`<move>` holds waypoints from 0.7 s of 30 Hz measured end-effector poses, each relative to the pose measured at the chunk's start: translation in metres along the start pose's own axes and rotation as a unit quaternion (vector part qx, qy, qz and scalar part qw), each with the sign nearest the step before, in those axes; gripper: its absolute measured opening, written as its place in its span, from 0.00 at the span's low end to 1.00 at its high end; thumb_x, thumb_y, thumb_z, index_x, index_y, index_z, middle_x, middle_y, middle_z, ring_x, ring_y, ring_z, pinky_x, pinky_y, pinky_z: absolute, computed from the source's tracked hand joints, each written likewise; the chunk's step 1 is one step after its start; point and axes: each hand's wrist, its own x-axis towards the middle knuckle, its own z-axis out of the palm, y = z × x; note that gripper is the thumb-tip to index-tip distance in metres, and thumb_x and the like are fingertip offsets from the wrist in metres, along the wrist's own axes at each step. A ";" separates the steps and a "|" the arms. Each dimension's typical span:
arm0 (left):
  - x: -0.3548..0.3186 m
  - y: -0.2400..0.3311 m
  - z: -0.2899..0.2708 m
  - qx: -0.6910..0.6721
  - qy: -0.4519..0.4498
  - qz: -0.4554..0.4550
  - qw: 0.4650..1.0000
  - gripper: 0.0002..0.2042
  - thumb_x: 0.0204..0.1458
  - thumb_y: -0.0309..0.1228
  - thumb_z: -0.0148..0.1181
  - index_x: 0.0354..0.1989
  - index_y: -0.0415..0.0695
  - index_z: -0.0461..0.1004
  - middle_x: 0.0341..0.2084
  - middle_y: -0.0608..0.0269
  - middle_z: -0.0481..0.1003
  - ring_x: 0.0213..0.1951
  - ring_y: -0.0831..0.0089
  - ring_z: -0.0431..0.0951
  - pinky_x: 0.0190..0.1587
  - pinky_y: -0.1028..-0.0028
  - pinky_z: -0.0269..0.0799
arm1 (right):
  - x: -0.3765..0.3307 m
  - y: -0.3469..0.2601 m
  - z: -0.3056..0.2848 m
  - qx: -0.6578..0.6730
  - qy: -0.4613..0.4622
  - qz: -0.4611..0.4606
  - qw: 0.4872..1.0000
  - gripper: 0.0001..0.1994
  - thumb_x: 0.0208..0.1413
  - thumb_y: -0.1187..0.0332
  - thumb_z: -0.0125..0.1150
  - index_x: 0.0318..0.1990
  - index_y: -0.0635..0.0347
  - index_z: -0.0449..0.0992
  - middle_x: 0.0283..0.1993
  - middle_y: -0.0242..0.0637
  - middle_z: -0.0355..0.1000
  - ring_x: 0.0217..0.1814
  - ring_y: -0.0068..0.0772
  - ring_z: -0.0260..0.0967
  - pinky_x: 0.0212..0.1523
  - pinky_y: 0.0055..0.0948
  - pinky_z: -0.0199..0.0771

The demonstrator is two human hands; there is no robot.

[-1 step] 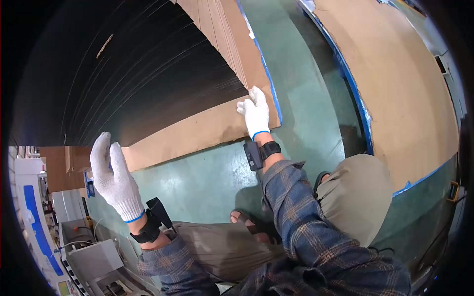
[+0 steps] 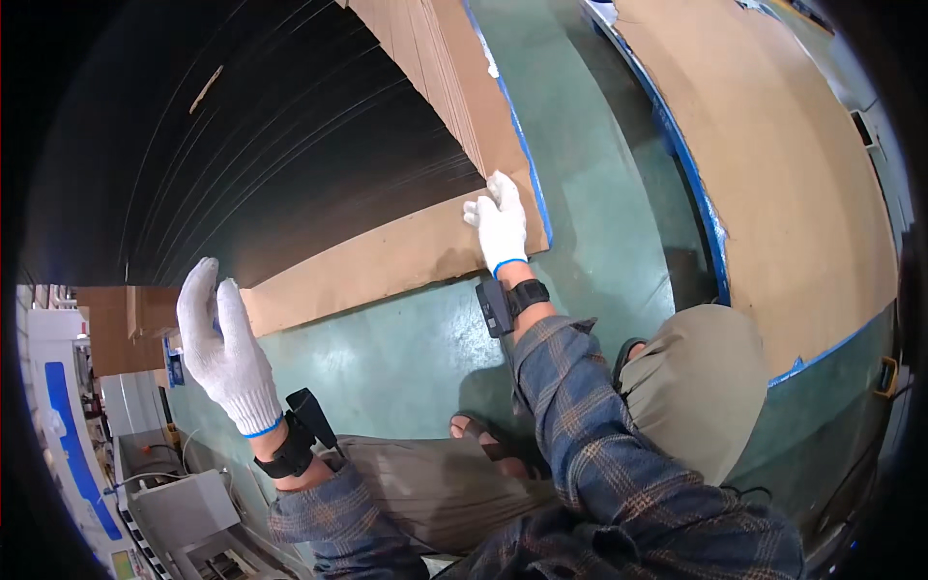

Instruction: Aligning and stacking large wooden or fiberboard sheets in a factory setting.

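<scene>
A large stack of sheets [image 2: 290,164] fills the upper left, with a broad black face crossed by thin pale lines. Its right side shows brown layered edges. Beneath it lies brown cardboard [image 2: 377,253]. My left hand [image 2: 224,353], in a white knit glove, is at the black face's near left corner, fingers stretched up and thumb apart. Whether it touches the stack cannot be made out. At the near right corner is my gloved right hand [image 2: 501,222], its fingers spread and slightly bent against or just beside the corner. Neither hand visibly grips anything.
Another cardboard-covered platform [image 2: 773,184] with a blue edge stands on the right, across a strip of green floor [image 2: 580,193]. Grey machinery with cables [image 2: 184,507] is at the lower left. A brown box [image 2: 116,329] sits beyond my left hand.
</scene>
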 end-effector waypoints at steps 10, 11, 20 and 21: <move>0.001 0.008 0.013 0.022 -0.110 0.137 0.984 0.12 0.66 0.23 0.60 0.56 0.36 0.80 0.57 0.53 0.81 0.59 0.63 0.80 0.64 0.65 0.73 | 0.003 0.010 0.002 -0.103 -0.005 -0.036 0.994 0.25 0.69 0.79 0.51 0.73 0.66 0.66 0.72 0.50 0.68 0.44 0.32 0.82 0.44 0.30 0.87; 0.002 0.014 0.012 0.054 -0.125 0.150 0.979 0.13 0.63 0.23 0.62 0.55 0.35 0.80 0.54 0.49 0.82 0.56 0.59 0.81 0.61 0.65 0.75 | 0.003 0.011 0.002 -0.100 -0.004 -0.034 0.994 0.25 0.69 0.79 0.51 0.73 0.66 0.65 0.72 0.49 0.68 0.44 0.32 0.82 0.44 0.30 0.87; -0.035 0.010 0.025 0.034 -0.430 0.099 0.897 0.14 0.58 0.36 0.67 0.49 0.43 0.82 0.48 0.50 0.83 0.52 0.46 0.82 0.55 0.55 0.78 | -0.001 0.010 0.009 -0.109 0.001 -0.019 0.994 0.27 0.72 0.78 0.49 0.77 0.68 0.59 0.74 0.50 0.64 0.49 0.33 0.79 0.50 0.34 0.87; -0.037 0.009 0.028 0.038 -0.421 0.113 0.899 0.14 0.58 0.36 0.67 0.50 0.43 0.82 0.48 0.50 0.83 0.52 0.46 0.82 0.55 0.55 0.78 | -0.001 0.005 0.008 -0.113 0.004 -0.024 0.993 0.27 0.72 0.78 0.49 0.77 0.68 0.59 0.74 0.50 0.64 0.49 0.33 0.79 0.50 0.34 0.87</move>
